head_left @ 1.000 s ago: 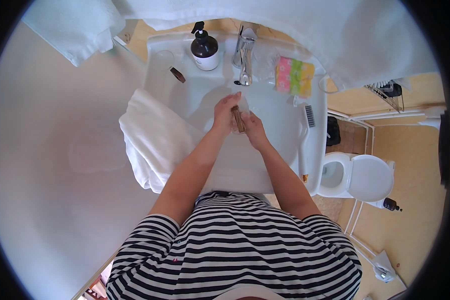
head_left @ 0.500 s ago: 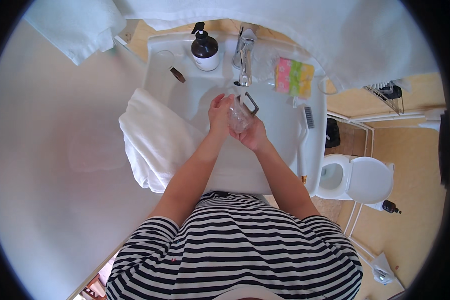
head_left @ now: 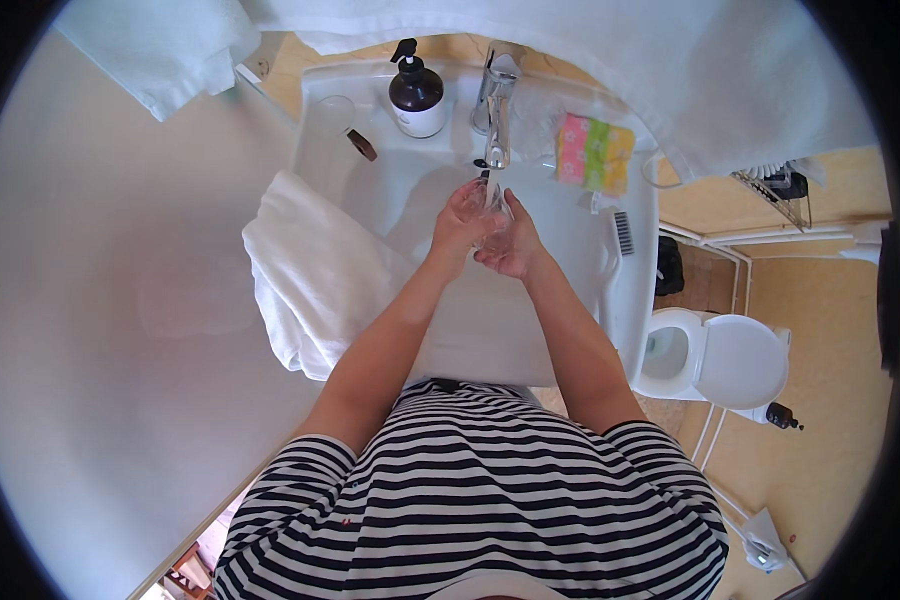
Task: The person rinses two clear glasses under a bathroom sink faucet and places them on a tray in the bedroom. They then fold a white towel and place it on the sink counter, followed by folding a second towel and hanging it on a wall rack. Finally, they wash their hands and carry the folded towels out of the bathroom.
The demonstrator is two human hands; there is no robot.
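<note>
Both of my hands meet over the white sink (head_left: 390, 180), beneath the chrome faucet (head_left: 497, 130). Between them is a clear, see-through cup-like vessel (head_left: 490, 215), and a thin stream of water runs from the spout into it. My left hand (head_left: 453, 230) wraps its near left side, fingers curled toward the top. On the right, my right hand (head_left: 515, 245) cups the vessel from the side and below, thumb raised toward the stream. My fingers cover part of the vessel, so its full shape is hidden.
A dark pump bottle (head_left: 417, 100) stands behind, near a small brown object (head_left: 361, 145). A white towel (head_left: 315, 270) drapes over the left edge. To the right lie a colourful floral packet (head_left: 592, 152) and a white-handled brush (head_left: 618, 250). A toilet (head_left: 715, 358) is beyond.
My right hand has moved up along the vessel's right side, and the vessel has turned under the stream. A dark-edged square object seen beside it earlier is no longer visible.
</note>
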